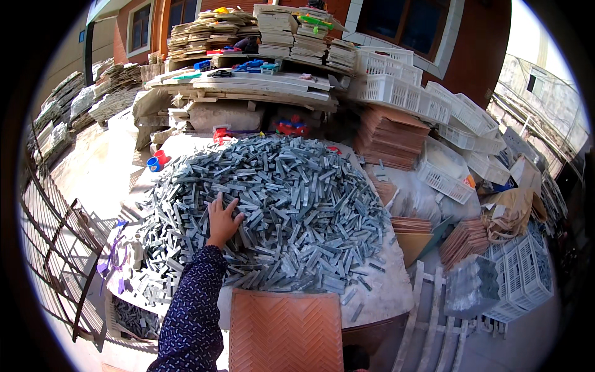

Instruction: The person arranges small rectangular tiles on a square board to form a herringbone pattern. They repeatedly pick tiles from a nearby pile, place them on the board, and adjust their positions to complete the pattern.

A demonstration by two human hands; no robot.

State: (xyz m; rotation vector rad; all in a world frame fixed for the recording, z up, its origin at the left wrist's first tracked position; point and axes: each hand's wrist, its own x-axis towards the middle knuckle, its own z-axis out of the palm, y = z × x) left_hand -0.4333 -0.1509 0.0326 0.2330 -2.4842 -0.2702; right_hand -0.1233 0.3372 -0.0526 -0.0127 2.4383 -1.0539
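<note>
My left hand (223,222), in a dark patterned sleeve, lies palm down on the left part of a large heap of thin grey strips (297,204). Its fingers are spread, and no strip is visibly gripped. The strips are short, narrow stone-like bars, lying in all directions on a pale tabletop (393,291). Right of my forearm, at the near edge of the heap, rests an orange tray (285,332) with a herringbone pattern of slots, none of which holds a strip. My right hand does not show.
Blue and red cups (154,164) stand at the table's far left. Behind are stacked boards (248,87) with small plastic items on top. To the right are brown sheets (389,137), white crates (443,170) and a pale slatted rack (427,322). A metal railing (56,248) runs along the left.
</note>
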